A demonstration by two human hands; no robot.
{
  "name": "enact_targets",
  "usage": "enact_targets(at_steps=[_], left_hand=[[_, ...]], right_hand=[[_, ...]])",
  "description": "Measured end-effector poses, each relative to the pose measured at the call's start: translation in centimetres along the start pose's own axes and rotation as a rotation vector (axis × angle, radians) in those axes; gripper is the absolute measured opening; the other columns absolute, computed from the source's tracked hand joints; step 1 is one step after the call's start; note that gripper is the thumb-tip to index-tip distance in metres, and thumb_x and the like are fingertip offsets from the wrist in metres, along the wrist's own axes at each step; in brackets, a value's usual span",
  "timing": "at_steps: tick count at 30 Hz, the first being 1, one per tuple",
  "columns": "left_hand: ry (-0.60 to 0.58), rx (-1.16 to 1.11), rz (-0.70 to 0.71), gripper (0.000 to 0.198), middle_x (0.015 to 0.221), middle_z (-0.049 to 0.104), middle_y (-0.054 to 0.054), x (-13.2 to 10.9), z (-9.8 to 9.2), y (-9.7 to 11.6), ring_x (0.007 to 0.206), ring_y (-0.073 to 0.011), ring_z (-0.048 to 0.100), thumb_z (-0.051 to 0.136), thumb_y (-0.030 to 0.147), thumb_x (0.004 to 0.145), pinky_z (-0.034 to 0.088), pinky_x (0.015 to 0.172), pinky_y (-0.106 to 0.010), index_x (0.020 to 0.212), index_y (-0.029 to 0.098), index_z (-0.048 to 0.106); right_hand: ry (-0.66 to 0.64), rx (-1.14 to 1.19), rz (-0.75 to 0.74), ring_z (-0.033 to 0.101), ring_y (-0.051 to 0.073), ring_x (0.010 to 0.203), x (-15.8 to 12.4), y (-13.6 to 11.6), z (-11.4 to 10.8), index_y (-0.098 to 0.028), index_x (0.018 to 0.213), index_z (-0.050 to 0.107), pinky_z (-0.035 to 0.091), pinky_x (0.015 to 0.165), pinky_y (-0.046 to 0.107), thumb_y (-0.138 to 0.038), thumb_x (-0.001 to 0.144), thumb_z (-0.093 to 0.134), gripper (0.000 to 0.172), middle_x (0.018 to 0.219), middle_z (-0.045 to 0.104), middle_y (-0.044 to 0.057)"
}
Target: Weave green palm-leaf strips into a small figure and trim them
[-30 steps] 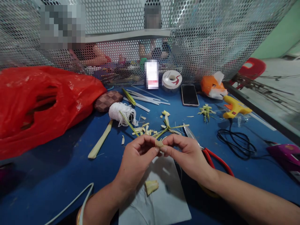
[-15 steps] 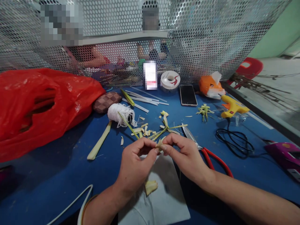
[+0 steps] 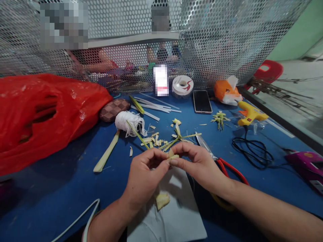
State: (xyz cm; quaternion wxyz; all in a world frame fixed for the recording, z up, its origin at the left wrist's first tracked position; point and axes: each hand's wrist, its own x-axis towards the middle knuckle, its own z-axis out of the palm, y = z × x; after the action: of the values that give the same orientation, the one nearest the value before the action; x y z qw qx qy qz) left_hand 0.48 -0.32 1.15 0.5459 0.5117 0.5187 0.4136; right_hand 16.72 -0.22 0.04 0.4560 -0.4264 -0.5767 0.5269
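Observation:
Between the fingertips of both hands is a small pale yellow-green piece of plant leaf [image 3: 173,157]. My left hand [image 3: 146,178] pinches it from the left, and my right hand [image 3: 202,168] pinches it from the right. Below them a white sheet [image 3: 184,208] lies on the blue table, bearing another yellowish leaf piece [image 3: 163,200]. Just beyond my fingers lie a star-shaped bundle of leaf strips [image 3: 178,136] and several cut scraps [image 3: 153,139]. Scissors with red handles [image 3: 233,169] rest partly under my right forearm.
A red plastic bag [image 3: 50,117], a white string roll [image 3: 128,121] and a pale stalk [image 3: 107,156] lie left. Toward the back are a ribbon spool [image 3: 182,90] and phone [image 3: 202,102]. A yellow glue gun [image 3: 252,114] with a black cord sits right. People sit behind the perforated metal screen [image 3: 214,43].
The leaf piece has turned between my fingertips, and my right thumb has shifted slightly. My right forearm has moved a little. The things on the table stay in place.

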Motion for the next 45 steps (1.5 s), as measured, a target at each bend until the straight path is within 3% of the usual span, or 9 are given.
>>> enact_targets(at_steps=[8, 12, 17, 23, 28, 33, 36, 39, 45], left_hand=[[-0.067, -0.245, -0.237, 0.012, 0.063, 0.066, 0.000, 0.20, 0.02, 0.13, 0.060, -0.0117, 0.061, 0.076, 0.024, 0.066, 0.049, 0.063, -0.025, 0.066, 0.016, 0.067], [-0.042, -0.190, -0.166, 0.012, 0.065, 0.067, 0.000, 0.12, 0.12, 0.11, 0.062, -0.0127, 0.062, 0.076, 0.023, 0.067, 0.050, 0.064, -0.025, 0.070, 0.017, 0.067], [-0.009, 0.034, 0.004, 0.005, 0.065, 0.069, 0.000, -0.05, 0.01, 0.21, 0.064, -0.0139, 0.064, 0.072, 0.021, 0.071, 0.050, 0.062, -0.024, 0.071, 0.018, 0.067], [-0.036, 0.190, 0.177, 0.006, 0.072, 0.073, 0.000, -0.44, 0.12, 0.16, 0.065, -0.0140, 0.067, 0.070, 0.016, 0.074, 0.053, 0.065, -0.023, 0.077, 0.020, 0.068], [-0.029, 0.161, 0.123, 0.003, 0.071, 0.074, -0.001, -0.45, 0.15, 0.23, 0.064, -0.0145, 0.068, 0.069, 0.017, 0.076, 0.053, 0.064, -0.024, 0.074, 0.020, 0.069], [-0.016, 0.014, 0.024, 0.004, 0.067, 0.073, 0.000, -0.14, 0.18, 0.48, 0.062, -0.0127, 0.066, 0.068, 0.020, 0.075, 0.051, 0.062, -0.022, 0.071, 0.019, 0.068], [-0.017, -0.012, 0.008, 0.004, 0.066, 0.072, 0.000, -0.11, 0.13, 0.53, 0.062, -0.0120, 0.065, 0.069, 0.020, 0.074, 0.051, 0.062, -0.022, 0.070, 0.019, 0.069], [-0.014, -0.006, -0.016, 0.003, 0.063, 0.070, 0.001, -0.12, 0.02, 0.48, 0.061, -0.0119, 0.064, 0.070, 0.019, 0.071, 0.050, 0.061, -0.022, 0.069, 0.018, 0.069], [-0.010, -0.121, -0.132, 0.004, 0.063, 0.069, 0.001, 0.21, -0.03, 0.10, 0.061, -0.0117, 0.065, 0.071, 0.020, 0.070, 0.050, 0.063, -0.023, 0.070, 0.017, 0.069]], right_hand=[[0.032, -0.039, -0.049, 0.062, 0.013, 0.070, 0.00, 0.10, -0.17, -0.021, 0.077, 0.068, 0.052, 0.066, 0.027, -0.020, 0.081, 0.069, 0.003, 0.074, 0.068, -0.001], [0.064, -0.108, -0.062, 0.061, 0.013, 0.067, -0.19, 0.28, -0.07, -0.020, 0.074, 0.067, 0.050, 0.064, 0.027, -0.023, 0.082, 0.068, 0.009, 0.071, 0.067, -0.001], [0.084, -0.137, -0.030, 0.058, 0.012, 0.064, -0.31, 0.54, 0.02, -0.019, 0.072, 0.065, 0.047, 0.061, 0.026, -0.027, 0.083, 0.067, 0.014, 0.067, 0.064, -0.001], [0.134, -0.169, -0.032, 0.054, 0.012, 0.060, -0.35, 0.58, 0.03, -0.020, 0.069, 0.063, 0.044, 0.058, 0.025, -0.028, 0.085, 0.064, 0.017, 0.063, 0.061, -0.002], [0.097, -0.092, -0.031, 0.059, 0.013, 0.064, -0.11, 0.55, -0.18, -0.020, 0.075, 0.068, 0.048, 0.063, 0.026, -0.031, 0.088, 0.063, 0.018, 0.067, 0.064, -0.001], [0.046, 0.120, 0.011, 0.064, 0.014, 0.069, 0.13, 0.32, -0.36, -0.019, 0.083, 0.071, 0.053, 0.071, 0.030, -0.047, 0.096, 0.047, 0.039, 0.069, 0.068, 0.003], [-0.004, 0.183, 0.042, 0.065, 0.013, 0.068, 0.21, 0.24, -0.32, -0.019, 0.080, 0.070, 0.053, 0.068, 0.028, -0.040, 0.087, 0.063, 0.023, 0.072, 0.069, 0.001], [0.002, 0.098, 0.020, 0.064, 0.013, 0.069, 0.23, 0.19, -0.31, -0.021, 0.080, 0.070, 0.052, 0.067, 0.028, -0.025, 0.079, 0.072, 0.005, 0.073, 0.069, -0.001], [0.034, -0.239, -0.199, 0.063, 0.015, 0.073, 0.01, -0.30, -0.49, -0.021, 0.082, 0.070, 0.050, 0.071, 0.030, -0.019, 0.084, 0.067, 0.004, 0.077, 0.069, 0.000]])
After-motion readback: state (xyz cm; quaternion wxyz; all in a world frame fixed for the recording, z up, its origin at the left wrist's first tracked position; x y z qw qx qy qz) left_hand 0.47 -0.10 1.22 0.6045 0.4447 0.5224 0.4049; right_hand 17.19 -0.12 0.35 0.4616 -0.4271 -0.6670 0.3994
